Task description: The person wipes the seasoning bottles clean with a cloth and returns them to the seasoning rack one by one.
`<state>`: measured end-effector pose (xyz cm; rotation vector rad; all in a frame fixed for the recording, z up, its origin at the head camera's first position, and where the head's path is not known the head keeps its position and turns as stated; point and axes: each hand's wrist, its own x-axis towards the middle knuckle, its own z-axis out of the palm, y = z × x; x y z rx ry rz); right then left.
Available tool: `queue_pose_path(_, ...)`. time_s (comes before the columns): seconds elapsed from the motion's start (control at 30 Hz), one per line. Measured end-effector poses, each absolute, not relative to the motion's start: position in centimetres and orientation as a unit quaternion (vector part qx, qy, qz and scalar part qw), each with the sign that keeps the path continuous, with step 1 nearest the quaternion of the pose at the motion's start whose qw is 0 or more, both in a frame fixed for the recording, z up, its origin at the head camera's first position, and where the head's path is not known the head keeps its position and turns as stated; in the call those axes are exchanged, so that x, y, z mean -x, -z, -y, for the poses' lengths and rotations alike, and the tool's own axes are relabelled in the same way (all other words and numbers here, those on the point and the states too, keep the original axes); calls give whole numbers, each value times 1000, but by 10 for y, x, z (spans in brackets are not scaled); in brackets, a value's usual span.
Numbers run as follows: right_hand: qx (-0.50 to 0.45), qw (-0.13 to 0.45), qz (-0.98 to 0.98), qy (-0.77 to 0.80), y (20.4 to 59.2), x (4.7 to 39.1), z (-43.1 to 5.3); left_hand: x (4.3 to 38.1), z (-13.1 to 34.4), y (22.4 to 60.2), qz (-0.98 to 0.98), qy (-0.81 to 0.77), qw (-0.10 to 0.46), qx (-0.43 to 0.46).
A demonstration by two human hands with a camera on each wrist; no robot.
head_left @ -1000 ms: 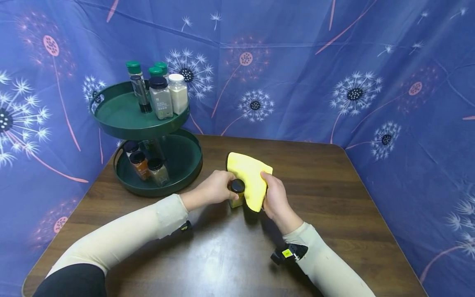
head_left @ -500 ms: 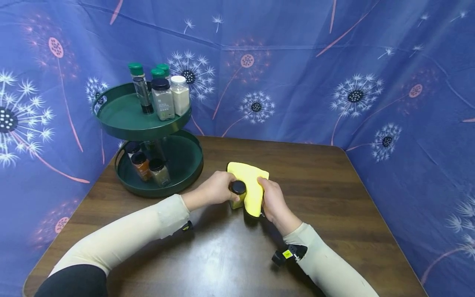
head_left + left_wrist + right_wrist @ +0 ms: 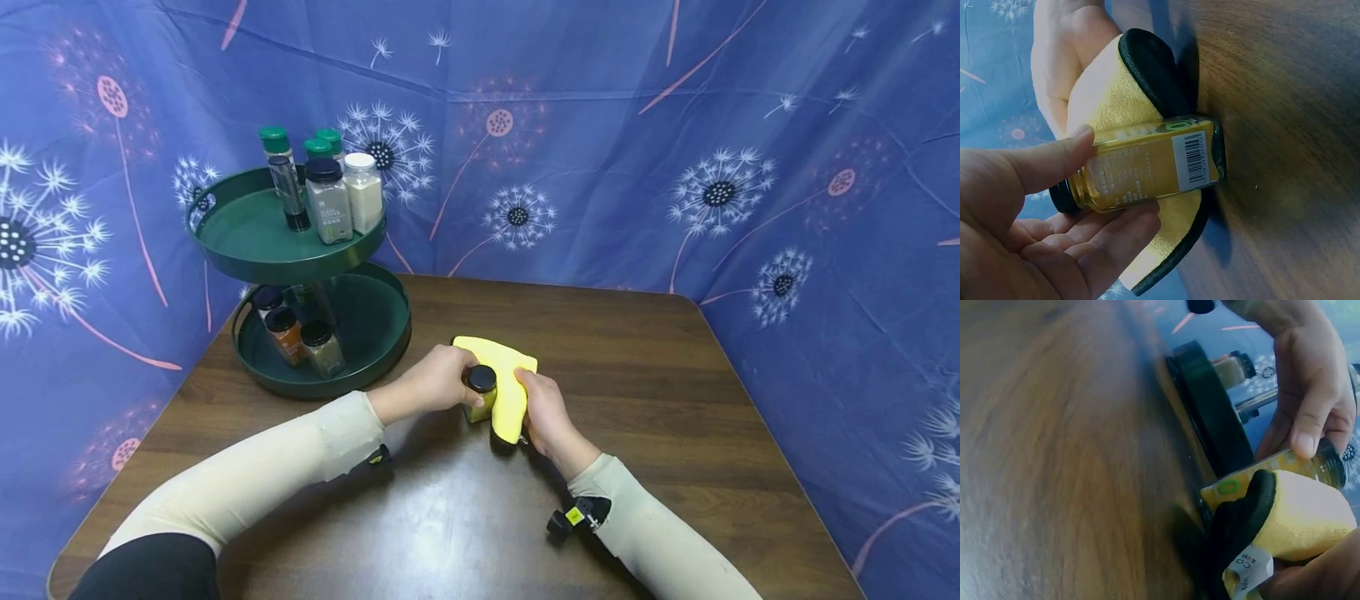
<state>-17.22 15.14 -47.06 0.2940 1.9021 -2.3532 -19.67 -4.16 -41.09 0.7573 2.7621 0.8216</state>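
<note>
In the head view my left hand [image 3: 435, 379] grips a square glass spice jar [image 3: 482, 407] by its upper part, thumb on the near side. The jar has a black lid and yellowish contents; a barcode label shows on its side [image 3: 1147, 165] in the left wrist view. Its base is down at the tabletop; whether it touches, I cannot tell. My right hand [image 3: 551, 417] holds a yellow cloth [image 3: 504, 383] with a dark edge, thumb on top. The cloth lies against the jar's far and right sides. A white tag [image 3: 1250, 570] hangs from the cloth in the right wrist view.
Left of the hands stands a two-tier green round rack [image 3: 375, 358]. Its top tier carries several seasoning bottles [image 3: 330, 204], and the lower tier holds small black-lidded jars [image 3: 322, 350]. A blue dandelion-patterned curtain [image 3: 585, 150] hangs behind the wooden table [image 3: 637, 375].
The right hand has shifted the cloth left and nearer the front, along the jar, and it now looks narrower. The left hand and the jar have stayed nearly still.
</note>
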Motion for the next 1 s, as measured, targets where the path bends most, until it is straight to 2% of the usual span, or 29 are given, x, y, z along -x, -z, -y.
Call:
queue_pose_path(0.13, -94, 45, -639, 762, 471, 169, -150, 196, 42, 412, -924, -276, 83, -251)
queue_pose_path(0.43, -59, 32, -573, 817, 427, 165, -155, 196, 43, 411, -923, -277, 79, -253)
queue_pose_path(0.53, -66, 38, -582, 810, 433, 166, -154, 197, 42, 411, -924, -276, 79, -252)
queue_pose_path(0.77, -111, 24, -630, 768, 478, 166, -146, 197, 42, 410, -926, -279, 82, -242)
queue_pose_path(1.0, -101, 33, -622, 776, 448, 160, -145, 198, 43, 417, -920, -291, 82, -250)
